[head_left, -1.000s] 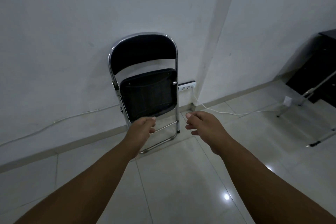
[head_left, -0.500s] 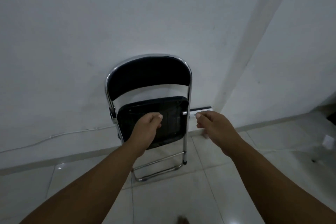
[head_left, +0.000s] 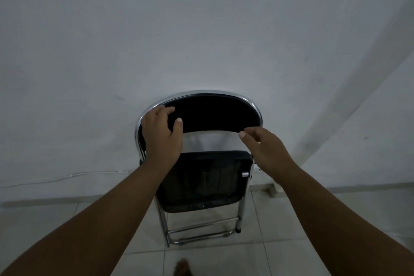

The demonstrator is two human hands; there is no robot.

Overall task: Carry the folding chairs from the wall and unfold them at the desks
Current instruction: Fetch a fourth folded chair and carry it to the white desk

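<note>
Grasping folded chair [head_left: 201, 177] leaning against wall [head_left: 156, 40]: pickup step. Left hand [head_left: 161, 134] fingers curling over backrest [head_left: 215, 116] corner, thumb in front. Right hand [head_left: 266, 150] nearing, fingers loosely spread, gripping nothing. Next move probably needing right-hand hold before lifting.

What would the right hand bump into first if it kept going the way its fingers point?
Probably the folding chair's black backrest. The right hand is open, fingertips just at the backrest's lower edge, pointing up and left toward it. Depth is hard to judge; it may already be touching.
</note>
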